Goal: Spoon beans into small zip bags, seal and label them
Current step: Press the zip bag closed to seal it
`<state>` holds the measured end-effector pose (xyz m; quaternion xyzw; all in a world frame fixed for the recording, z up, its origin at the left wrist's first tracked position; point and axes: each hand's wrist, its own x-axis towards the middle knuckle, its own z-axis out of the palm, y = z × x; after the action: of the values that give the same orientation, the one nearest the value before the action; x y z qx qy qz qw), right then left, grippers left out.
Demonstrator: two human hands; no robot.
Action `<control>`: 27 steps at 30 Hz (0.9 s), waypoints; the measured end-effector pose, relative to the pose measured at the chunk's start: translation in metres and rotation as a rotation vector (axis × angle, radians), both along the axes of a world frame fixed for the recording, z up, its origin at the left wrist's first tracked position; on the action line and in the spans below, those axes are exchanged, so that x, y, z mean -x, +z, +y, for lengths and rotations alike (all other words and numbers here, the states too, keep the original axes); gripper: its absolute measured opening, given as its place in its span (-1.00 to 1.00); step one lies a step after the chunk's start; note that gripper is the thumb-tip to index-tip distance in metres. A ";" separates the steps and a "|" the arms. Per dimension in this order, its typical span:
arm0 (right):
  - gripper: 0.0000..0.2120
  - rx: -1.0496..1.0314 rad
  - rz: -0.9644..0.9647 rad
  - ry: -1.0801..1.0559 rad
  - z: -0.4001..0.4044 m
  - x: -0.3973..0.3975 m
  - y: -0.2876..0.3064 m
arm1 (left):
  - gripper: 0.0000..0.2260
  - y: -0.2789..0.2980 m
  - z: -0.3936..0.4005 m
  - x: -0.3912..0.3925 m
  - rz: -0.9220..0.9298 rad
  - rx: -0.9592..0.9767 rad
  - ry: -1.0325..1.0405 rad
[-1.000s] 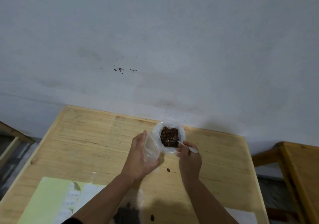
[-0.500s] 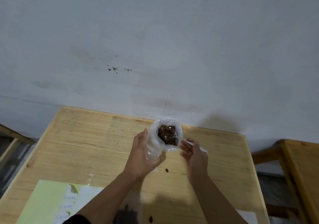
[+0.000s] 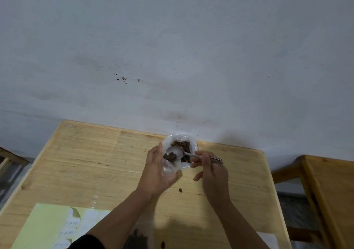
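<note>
Wall, pale grey with a few dark specks, fills the upper half of my view. Below it I see the wooden table, its far edge against the wall, and part of a second wooden table off to the right. On the near left of my table lies a pale green sheet with white labels on it; the writing on them is too blurred for me to read.

My left hand is raised over the middle of the table, fingers and thumb curled round a small clear zip bag, holding its mouth upward. My right hand pinches the handle of a metal spoon between thumb and fingers, the handle end sticking out to the right past the knuckles. The spoon's bowl sits at the mouth of the small bag, with dark beans just below it inside the bag.

Right behind both hands, near the far edge of the table, stands a larger clear bag open at the top, with more brown beans showing inside. One loose bean lies on the wood between my wrists, and another near the bottom edge. A dark patch beside it by my left forearm is too blurred for me to tell.
</note>
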<state>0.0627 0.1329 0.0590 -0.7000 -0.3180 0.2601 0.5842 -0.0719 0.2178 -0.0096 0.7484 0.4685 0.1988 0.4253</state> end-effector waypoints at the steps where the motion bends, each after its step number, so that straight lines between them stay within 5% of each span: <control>1: -0.76 -0.028 -0.054 -0.014 0.001 0.000 0.000 | -0.01 0.000 0.000 0.001 -0.005 0.009 -0.004; 9: -0.78 0.184 -0.248 -0.208 -0.007 -0.009 -0.046 | 0.00 -0.008 -0.001 0.010 -0.065 0.072 0.027; 19: -0.82 0.214 0.582 -0.260 0.014 -0.007 -0.065 | -0.02 -0.010 0.004 0.009 -0.012 0.076 -0.009; 27: -0.79 0.140 0.681 -0.285 0.009 -0.018 -0.042 | -0.01 -0.011 0.005 0.015 -0.019 0.071 -0.024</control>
<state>0.0809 0.1418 0.0172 -0.6491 0.0138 0.4149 0.6374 -0.0865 0.2230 -0.0203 0.7364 0.4621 0.1841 0.4586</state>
